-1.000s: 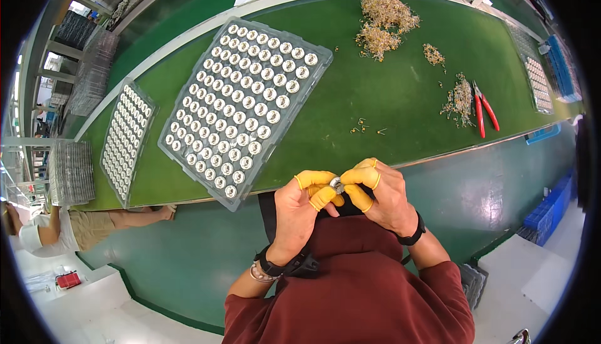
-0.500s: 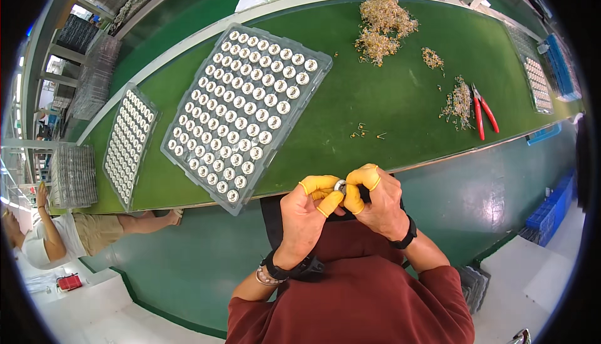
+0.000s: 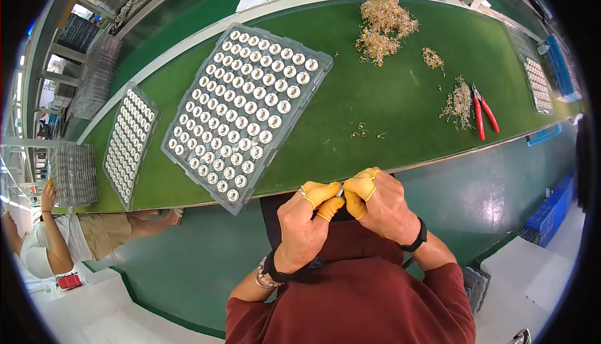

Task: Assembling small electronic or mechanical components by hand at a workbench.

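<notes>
Just past the front edge of the table, both my hands are close together, with yellow finger covers on the thumbs and fingertips. A small, round white part (image 3: 340, 192) is pinched between them, mostly covered by the fingertips. My left hand (image 3: 305, 222) is closed on its left side. My right hand (image 3: 382, 203) grips it from the right, fingers bent. Whether a second, smaller piece is between the fingers cannot be seen. Beyond my left hand lies a clear tray (image 3: 325, 64) with rows of similar round white parts. Several loose wire-legged components (image 3: 360, 132) lie beyond my right hand.
Red-handled cutters (image 3: 480, 117) lie beside a heap of wire-legged components (image 3: 460, 103) at the right. A bigger heap (image 3: 383, 17) sits farther back. Another filled tray (image 3: 128, 150) and a tray stack (image 3: 74, 176) stand left, near another person (image 3: 59, 244). A blue crate (image 3: 559, 65) stands far right.
My hands have turned knuckles-up and closed in around the round white part, which shows less now. My right wrist has shifted slightly right. At the left, the other person's arm has moved.
</notes>
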`<state>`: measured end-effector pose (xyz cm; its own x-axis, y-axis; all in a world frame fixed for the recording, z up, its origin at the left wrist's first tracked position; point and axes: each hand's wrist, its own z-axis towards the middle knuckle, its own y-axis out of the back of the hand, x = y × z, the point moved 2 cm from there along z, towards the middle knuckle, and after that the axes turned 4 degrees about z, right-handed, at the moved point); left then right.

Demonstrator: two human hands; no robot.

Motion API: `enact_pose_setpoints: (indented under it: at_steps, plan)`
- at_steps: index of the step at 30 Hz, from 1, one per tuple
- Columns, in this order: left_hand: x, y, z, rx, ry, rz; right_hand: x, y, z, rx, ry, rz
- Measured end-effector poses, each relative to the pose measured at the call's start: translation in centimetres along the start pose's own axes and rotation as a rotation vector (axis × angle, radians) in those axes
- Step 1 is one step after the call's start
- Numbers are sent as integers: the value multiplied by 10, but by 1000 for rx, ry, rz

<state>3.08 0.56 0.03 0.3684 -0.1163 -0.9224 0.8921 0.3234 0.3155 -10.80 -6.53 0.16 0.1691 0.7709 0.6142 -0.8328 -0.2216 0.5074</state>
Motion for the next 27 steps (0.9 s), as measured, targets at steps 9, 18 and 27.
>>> enact_pose_setpoints:
  at_steps: [9,18,27]
  plan:
    - [9,1,14,214,479,-532,-25,3,11,261,-834,829]
    - [12,1,14,289,561,-589,-20,4,0,227,-781,963]
    - [7,4,12,306,534,-568,-15,3,-3,242,-751,886]
